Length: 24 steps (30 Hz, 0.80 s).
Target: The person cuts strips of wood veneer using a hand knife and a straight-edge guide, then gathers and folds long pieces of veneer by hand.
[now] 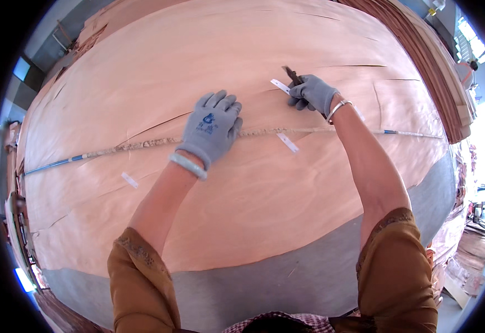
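A large sheet of pale pinkish wood veneer (pixel 242 205), with several narrow splits in it, is spread before me. My left hand (pixel 210 125), in a grey glove, lies on the veneer with its fingers stretched out, across a long thin rod (pixel 142 145) with blue ends. My right hand (pixel 313 93), gloved alike, is closed around a slim dark tool (pixel 292 75) whose tip points up and left; its exact kind is unclear. Beside its fingers is a white paper strip (pixel 279 86); whether they touch it, I cannot tell. Another white strip (pixel 288 142) lies just below the rod.
A third white strip (pixel 129 180) lies at the left. A grey board surface (pixel 253 286) shows along the near edge. Stacked brown veneer sheets (pixel 425 61) rise at the far right. Another person (pixel 464 72) is partly visible beyond them.
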Tool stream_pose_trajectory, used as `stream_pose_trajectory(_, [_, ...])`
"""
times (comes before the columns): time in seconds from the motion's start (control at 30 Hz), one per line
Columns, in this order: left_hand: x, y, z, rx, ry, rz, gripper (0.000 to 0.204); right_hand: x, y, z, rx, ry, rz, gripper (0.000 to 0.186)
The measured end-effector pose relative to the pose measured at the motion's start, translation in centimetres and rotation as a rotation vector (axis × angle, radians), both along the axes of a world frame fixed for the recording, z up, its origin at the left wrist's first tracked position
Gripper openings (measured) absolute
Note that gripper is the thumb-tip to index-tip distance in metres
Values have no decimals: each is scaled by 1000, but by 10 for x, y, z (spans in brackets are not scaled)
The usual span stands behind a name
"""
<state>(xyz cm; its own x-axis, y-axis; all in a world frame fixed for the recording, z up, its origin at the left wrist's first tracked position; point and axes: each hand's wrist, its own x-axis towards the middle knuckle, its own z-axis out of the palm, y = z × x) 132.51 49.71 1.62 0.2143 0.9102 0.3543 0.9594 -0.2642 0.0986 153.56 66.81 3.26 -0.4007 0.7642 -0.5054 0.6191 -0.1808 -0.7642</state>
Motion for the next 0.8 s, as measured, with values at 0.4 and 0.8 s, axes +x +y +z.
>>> stream_pose_trajectory(0.4, [51,105,-42,-51,9,-43,29,1,16,-24,199,-4,83,26])
stream_pose_trajectory(0.8, [66,102,-19,-379,18,116,37,-5,-13,-26,268,137,56,11])
